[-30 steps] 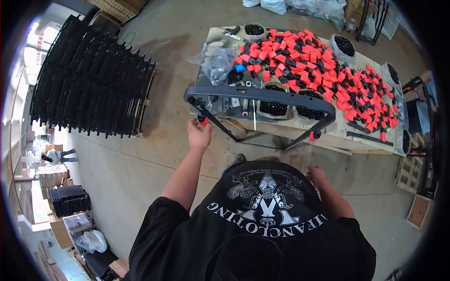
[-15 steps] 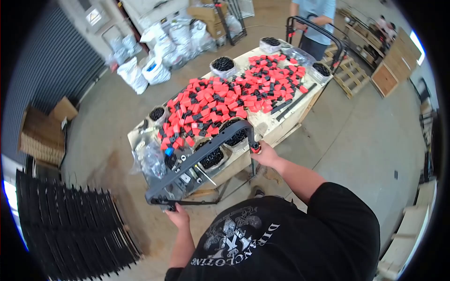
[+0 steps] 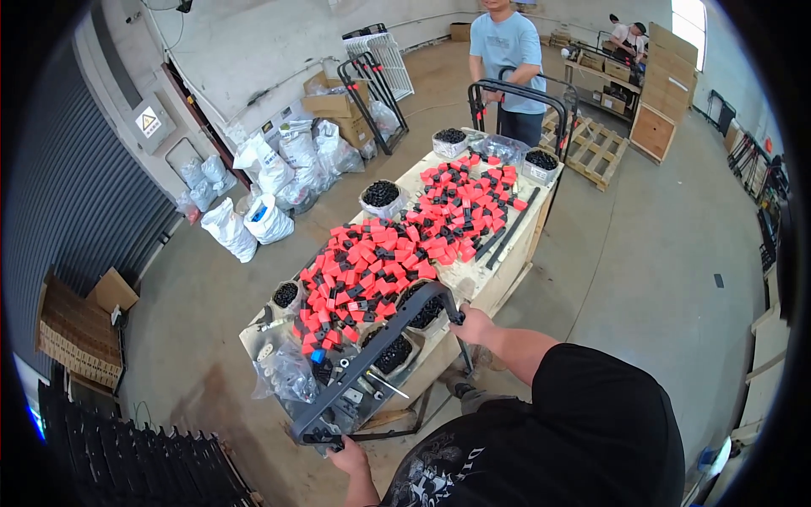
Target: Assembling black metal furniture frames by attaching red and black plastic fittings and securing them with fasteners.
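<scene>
A black U-shaped tubular metal frame slants across the near end of the table, held in both hands. My left hand grips its near-left end, fingers curled round it and partly hidden. My right hand is closed round the other end, near the table's long edge. Below the frame lie tubs of small black parts, a screwdriver and loose metal hardware. A big pile of red and black plastic pieces covers the table beyond it.
Across the table a person in a light blue shirt stands at another black frame. White sacks line the left wall. Dark metal parts are stacked at lower left. A wooden pallet lies beyond the table.
My view has tilted up, so the table sits lower in the picture and more of the co-worker shows. Both hands keep hold of the metal frame, which stays over the table's near end.
</scene>
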`<action>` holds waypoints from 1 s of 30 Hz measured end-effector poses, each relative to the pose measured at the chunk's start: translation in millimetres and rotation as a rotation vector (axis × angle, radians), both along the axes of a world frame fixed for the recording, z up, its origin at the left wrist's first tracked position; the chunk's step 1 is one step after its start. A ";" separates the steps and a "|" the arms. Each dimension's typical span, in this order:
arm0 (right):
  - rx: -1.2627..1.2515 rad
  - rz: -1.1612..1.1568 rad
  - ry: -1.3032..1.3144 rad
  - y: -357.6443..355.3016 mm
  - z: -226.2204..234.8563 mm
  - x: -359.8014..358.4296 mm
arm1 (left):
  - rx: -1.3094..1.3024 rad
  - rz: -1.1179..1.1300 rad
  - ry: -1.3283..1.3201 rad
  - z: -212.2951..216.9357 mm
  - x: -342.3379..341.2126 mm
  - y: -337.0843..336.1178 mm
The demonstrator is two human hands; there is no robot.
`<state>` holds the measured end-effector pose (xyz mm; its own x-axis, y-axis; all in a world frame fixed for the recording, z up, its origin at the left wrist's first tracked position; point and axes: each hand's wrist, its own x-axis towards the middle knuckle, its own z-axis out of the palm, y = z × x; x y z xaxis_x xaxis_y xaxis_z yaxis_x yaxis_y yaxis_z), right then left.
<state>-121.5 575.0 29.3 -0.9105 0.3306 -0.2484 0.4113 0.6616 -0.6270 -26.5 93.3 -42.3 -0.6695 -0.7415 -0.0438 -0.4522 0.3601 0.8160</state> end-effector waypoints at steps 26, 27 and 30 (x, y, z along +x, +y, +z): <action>-1.371 0.091 -0.228 48.4 -50.9 -2.5 | 0.610 -0.622 -0.344 -20.6 -7.6 -49.9; -1.465 0.065 -0.179 51.5 -57.5 0.0 | 0.692 -0.613 -0.374 -18.9 -8.5 -52.7; -1.547 -0.075 -0.135 42.0 -50.7 3.9 | 0.940 -0.558 -0.445 -18.3 -8.8 -62.5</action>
